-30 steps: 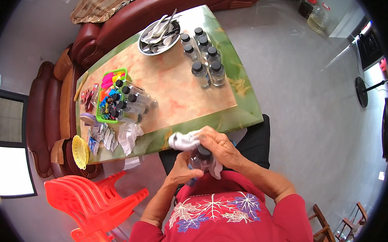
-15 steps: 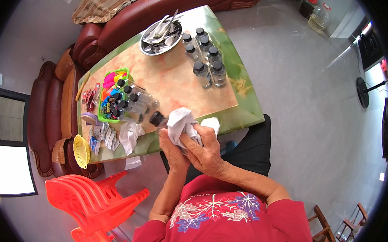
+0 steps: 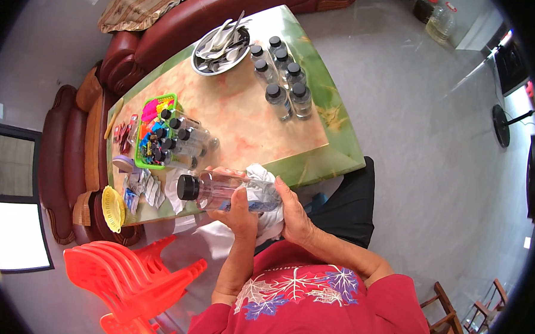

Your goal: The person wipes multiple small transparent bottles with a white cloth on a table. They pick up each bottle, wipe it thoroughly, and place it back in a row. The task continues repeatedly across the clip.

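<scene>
A clear plastic bottle (image 3: 218,190) with a black screw cap lies sideways in front of the person's chest, just off the near edge of the table (image 3: 263,125), cap pointing to the person's left. The left hand (image 3: 239,210) is curled around its smooth barrel from below, fingers wrapped over the middle. The right hand (image 3: 294,213) cups the bottle's base end through a soft, crumpled white cloth (image 3: 265,194), gripping both. The table is a glossy slab, marbled orange in the middle with a green bevelled border. On it stand a group of small clear bottles with black caps (image 3: 281,78), a round metal bowl of spoons (image 3: 220,42), and a green plastic basket (image 3: 154,132) with more bottles lying beside it. The middle of the tabletop is bare. Stacked red plastic chairs (image 3: 134,280) sit close at the person's left; grey floor opens wide on the right.
</scene>
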Demonstrator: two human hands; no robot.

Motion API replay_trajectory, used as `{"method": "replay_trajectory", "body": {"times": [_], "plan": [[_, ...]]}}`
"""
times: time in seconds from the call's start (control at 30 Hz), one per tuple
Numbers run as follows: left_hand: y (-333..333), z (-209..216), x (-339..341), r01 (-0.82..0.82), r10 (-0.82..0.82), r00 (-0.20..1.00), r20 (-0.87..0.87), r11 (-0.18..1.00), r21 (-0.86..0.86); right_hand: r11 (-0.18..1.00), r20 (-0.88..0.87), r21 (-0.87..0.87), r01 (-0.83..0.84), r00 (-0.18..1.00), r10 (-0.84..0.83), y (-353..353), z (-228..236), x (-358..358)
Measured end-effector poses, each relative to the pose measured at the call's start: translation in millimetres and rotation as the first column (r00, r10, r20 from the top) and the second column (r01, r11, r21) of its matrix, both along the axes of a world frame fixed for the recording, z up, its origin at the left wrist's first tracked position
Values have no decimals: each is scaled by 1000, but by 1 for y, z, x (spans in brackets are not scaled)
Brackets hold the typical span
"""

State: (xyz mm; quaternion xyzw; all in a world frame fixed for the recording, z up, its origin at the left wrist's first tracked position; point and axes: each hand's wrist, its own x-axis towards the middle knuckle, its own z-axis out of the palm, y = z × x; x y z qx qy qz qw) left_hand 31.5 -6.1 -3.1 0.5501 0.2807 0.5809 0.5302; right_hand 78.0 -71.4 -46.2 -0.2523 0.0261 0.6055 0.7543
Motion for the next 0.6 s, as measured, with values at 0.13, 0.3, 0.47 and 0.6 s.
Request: {"method": "replay_trajectory", "body": {"times": [0.13,0.3,0.47,0.6], "plan": [[10,-14,-9,-3,6,999,-41,997,83,993,223,-91,-75,970,94,-5,-1,4],[33,-26,-15,-179,196,970,-147,977,119,930,638,-286,-232,678,366,-20,9,14],[35,-37,-17,-227,232,945,-231,973,46,973,953,-83,216,302,14,-15,22,15],[15,-60,-16,68,-94,994,-57,932,-356,946,959,158,282,-273,-78,8,33,21]]}}
